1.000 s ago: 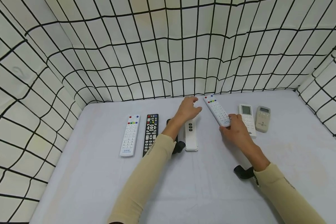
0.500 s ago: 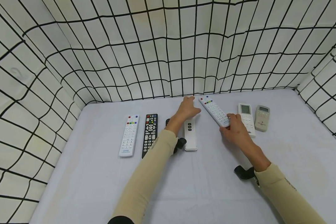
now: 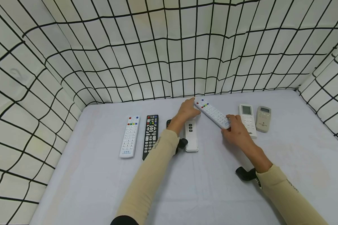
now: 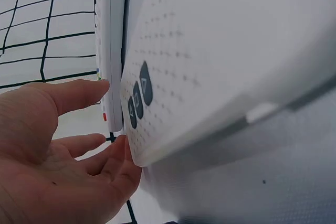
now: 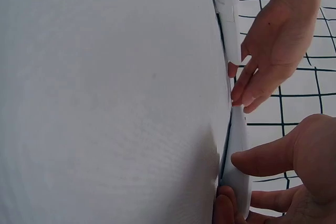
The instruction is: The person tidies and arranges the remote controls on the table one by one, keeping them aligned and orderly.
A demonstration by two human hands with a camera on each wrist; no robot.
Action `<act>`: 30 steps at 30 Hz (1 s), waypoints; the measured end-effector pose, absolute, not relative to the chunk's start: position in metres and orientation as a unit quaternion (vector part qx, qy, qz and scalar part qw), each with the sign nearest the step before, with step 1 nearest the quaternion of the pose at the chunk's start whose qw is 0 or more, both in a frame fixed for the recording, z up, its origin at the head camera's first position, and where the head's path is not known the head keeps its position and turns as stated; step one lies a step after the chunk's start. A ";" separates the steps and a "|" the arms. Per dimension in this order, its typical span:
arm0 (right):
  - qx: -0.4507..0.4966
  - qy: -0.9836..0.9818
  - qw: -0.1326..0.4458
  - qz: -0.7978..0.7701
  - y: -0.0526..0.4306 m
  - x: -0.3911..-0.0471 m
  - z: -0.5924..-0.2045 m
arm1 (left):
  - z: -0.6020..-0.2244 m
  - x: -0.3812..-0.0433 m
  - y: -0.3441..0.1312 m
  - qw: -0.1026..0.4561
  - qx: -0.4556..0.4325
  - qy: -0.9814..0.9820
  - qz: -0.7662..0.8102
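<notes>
A white remote control [image 3: 212,114] with coloured buttons lies slanted on the white cloth. My right hand [image 3: 238,132] grips its near end, thumb on one side and fingers on the other, as the right wrist view [image 5: 294,174] also shows. My left hand [image 3: 187,111] is at the far end, thumb and fingers spread about it; its thumb [image 4: 84,94] appears to touch the remote's side. A white three-button remote [image 3: 191,137] lies just below my left hand. Under my left wrist a black remote [image 3: 168,122] is mostly hidden.
To the left lie another white remote [image 3: 129,137] and a black remote [image 3: 150,134]. At right are a white remote with a screen [image 3: 248,120] and a beige one [image 3: 263,118]. Black netting [image 3: 183,59] over white walls encloses the table's back and sides.
The white remote's far end has swung left toward my left hand while my right hand keeps hold of the near end. My left hand has barely moved.
</notes>
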State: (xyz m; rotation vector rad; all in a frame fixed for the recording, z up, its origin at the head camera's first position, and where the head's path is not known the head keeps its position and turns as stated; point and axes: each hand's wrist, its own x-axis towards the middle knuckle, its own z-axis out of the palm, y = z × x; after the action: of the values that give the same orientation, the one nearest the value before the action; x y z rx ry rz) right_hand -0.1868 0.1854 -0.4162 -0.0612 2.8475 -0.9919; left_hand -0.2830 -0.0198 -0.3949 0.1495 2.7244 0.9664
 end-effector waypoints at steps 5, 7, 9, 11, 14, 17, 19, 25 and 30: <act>-0.019 0.943 0.063 -0.326 0.185 -0.185 -0.415 | -0.399 -0.285 -0.022 0.135 0.052 0.929 0.340; -0.019 0.942 0.061 -0.328 0.185 -0.185 -0.415 | -0.399 -0.286 -0.022 0.137 0.056 0.928 0.340; -0.021 0.942 0.058 -0.330 0.185 -0.185 -0.415 | -0.399 -0.285 -0.022 0.138 0.061 0.928 0.341; -0.021 0.942 0.056 -0.331 0.185 -0.185 -0.415 | -0.398 -0.285 -0.023 0.136 0.065 0.928 0.340; -0.019 0.942 0.055 -0.330 0.184 -0.185 -0.415 | -0.398 -0.283 -0.023 0.129 0.068 0.930 0.337; -0.017 0.944 0.054 -0.325 0.184 -0.186 -0.415 | -0.398 -0.282 -0.024 0.122 0.069 0.929 0.341; -0.015 0.945 0.054 -0.321 0.185 -0.186 -0.415 | -0.398 -0.282 -0.025 0.120 0.068 0.928 0.347; -0.014 0.945 0.055 -0.322 0.189 -0.185 -0.412 | -0.399 -0.282 -0.025 0.116 0.057 0.912 0.389; -0.012 0.938 0.062 -0.342 0.192 -0.183 -0.411 | -0.399 -0.283 -0.023 0.098 0.053 0.904 0.412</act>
State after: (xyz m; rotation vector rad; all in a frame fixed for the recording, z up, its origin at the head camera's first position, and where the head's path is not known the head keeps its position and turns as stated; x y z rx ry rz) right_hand -0.1828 0.1918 -0.4106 -0.0361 2.8353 -1.0339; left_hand -0.2833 -0.0234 -0.3990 0.1576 2.6750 1.2199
